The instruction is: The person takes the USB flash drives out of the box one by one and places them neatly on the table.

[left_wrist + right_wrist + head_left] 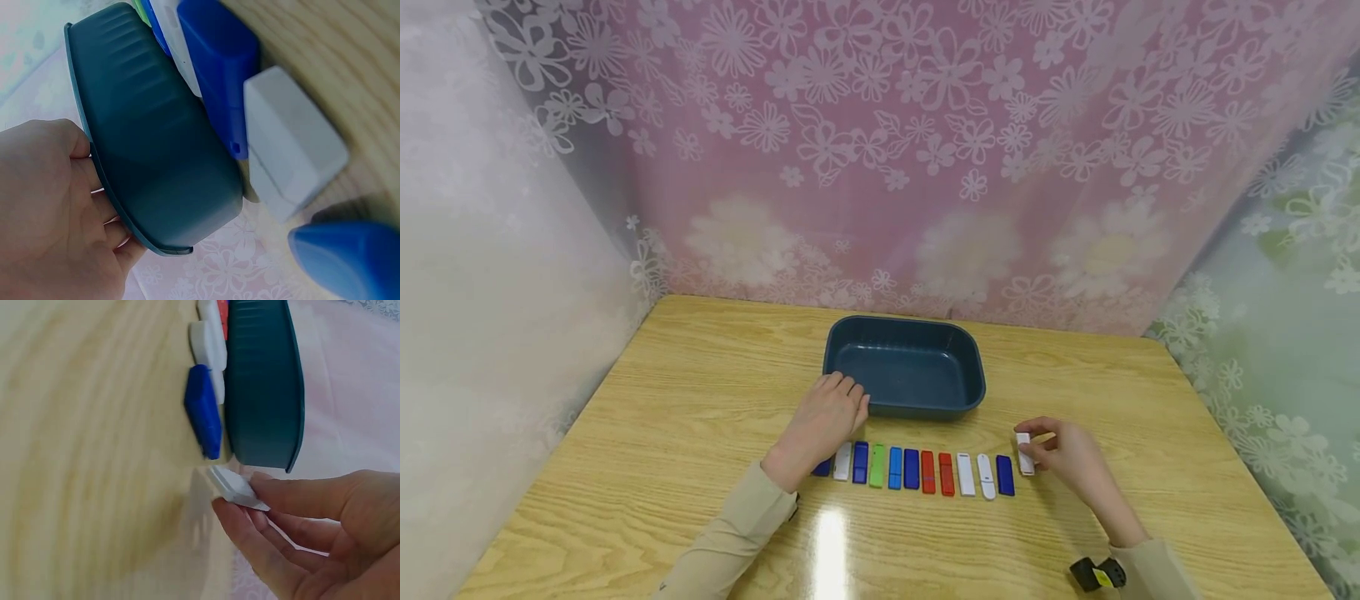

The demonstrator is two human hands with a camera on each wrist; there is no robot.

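A dark teal plastic basin [904, 412] stands behind a row of USB sticks in blue, white, green and red. My left hand [829, 410] is at its near left corner, the fingers [107, 206] hooked over the rim in the left wrist view. Past the right end of the row, my right hand [1067, 454] pinches a white USB stick [1024, 454] between thumb and fingers. The right wrist view shows this stick [236, 487] tilted near the tabletop. Beside it lies a dark blue USB stick [1005, 476], the row's last. My left wrist partly covers the leftmost blue stick [822, 468].
The wooden table [700, 375] reaches back to a pink floral curtain [865, 208]. Light cloth hangs on both sides. Close to the left wrist camera are a white stick [290, 144] and a blue one [350, 256].
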